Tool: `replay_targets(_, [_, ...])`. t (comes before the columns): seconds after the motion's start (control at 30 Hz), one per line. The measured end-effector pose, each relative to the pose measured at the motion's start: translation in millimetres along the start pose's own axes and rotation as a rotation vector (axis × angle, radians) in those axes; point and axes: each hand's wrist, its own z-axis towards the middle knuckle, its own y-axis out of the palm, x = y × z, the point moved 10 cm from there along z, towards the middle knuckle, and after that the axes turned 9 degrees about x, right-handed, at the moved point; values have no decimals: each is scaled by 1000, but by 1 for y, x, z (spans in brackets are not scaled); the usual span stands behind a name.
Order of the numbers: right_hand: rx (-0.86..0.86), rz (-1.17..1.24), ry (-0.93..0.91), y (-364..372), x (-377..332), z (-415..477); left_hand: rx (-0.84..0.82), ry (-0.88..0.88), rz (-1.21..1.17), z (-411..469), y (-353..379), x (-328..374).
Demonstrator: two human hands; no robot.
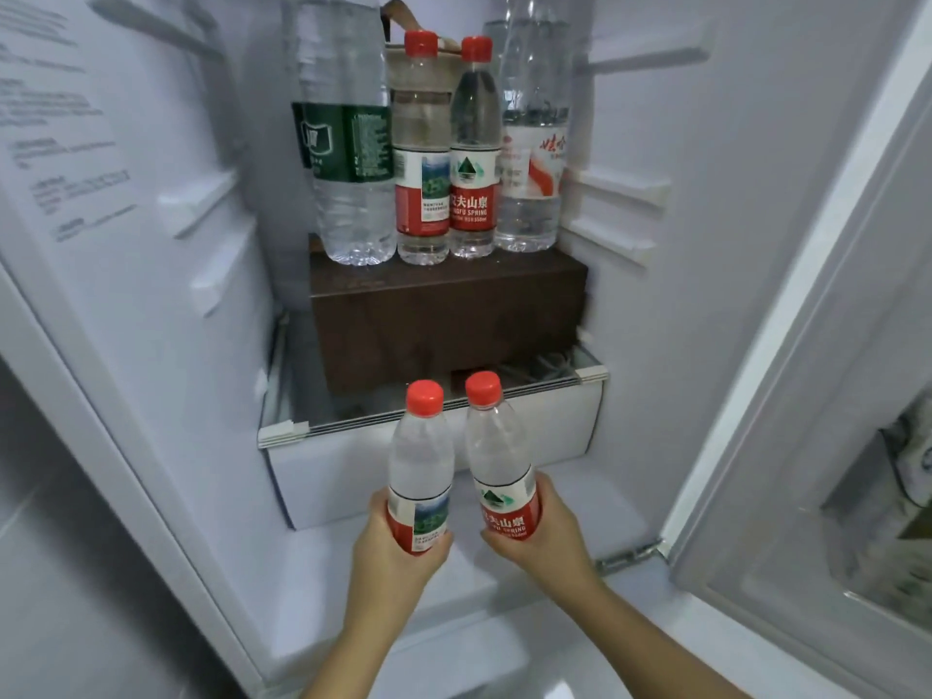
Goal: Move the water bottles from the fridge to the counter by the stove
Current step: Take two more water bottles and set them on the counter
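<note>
Left hand: I see my left hand point(398, 542) with fingers curled round the red label of the held left bottle point(421, 461), which is upright in front of the fridge drawer point(353, 476).
Right hand: my right hand point(539, 532) grips the held right bottle point(497, 446) at its label, its neck leaning slightly left, just beside the other.
Box top: four bottles stand in a row on the brown box point(444, 315): green-labelled big bottle point(348, 143), landscape-label small bottle point(422, 158), mountain-label small bottle point(473, 158), white-labelled big bottle point(534, 143).
Door: the fridge door point(807, 345) stands open at my right.
</note>
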Motion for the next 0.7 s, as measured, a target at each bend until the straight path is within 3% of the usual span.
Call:
replay_targets(0.23, [-71, -13, 39, 0, 14, 7, -21, -36, -15, 7, 0, -11])
replay_targets(0.7, [42, 10, 43, -23, -4, 13, -110, -11, -128, 37, -2, 14])
